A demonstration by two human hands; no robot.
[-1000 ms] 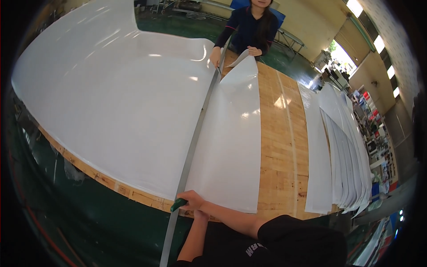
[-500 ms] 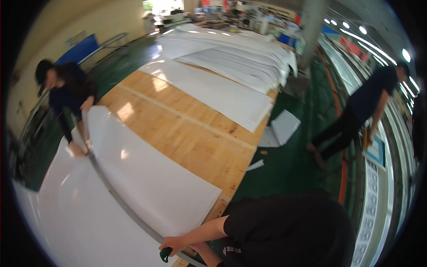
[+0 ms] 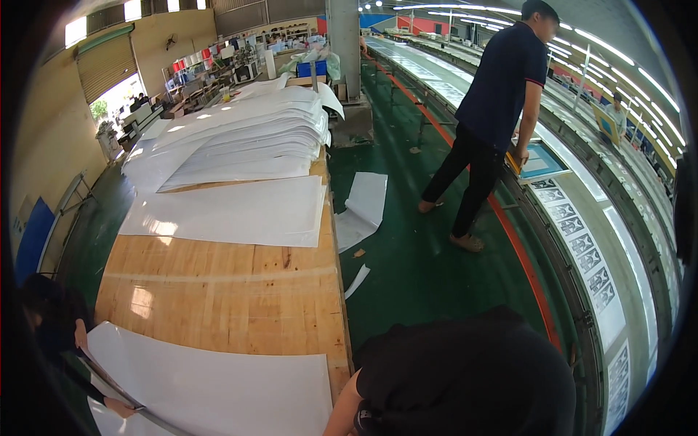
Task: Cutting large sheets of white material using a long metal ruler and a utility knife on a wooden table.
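We find the white sheet (image 3: 218,385) at the lower left of the frame, flat over most of its length on the wooden surface (image 3: 233,298), with a narrow grey strip (image 3: 109,380) running along its left side. A co-worker's lower hand (image 3: 120,407) rests by the strip; the co-worker's upper hand (image 3: 80,334) is at the sheet's far left corner. The wearer's hands are below the frame, only a forearm (image 3: 344,413) showing at the bottom edge, so we cannot tell whether they are apart, together or clamped on anything. Farther up the surface lie a single sheet (image 3: 225,211) and, at upper centre-left, a thick pile of sheets (image 3: 247,149). We judge those set aside as done, while the near sheet, not yet with them, is partway through and remains to be finished.
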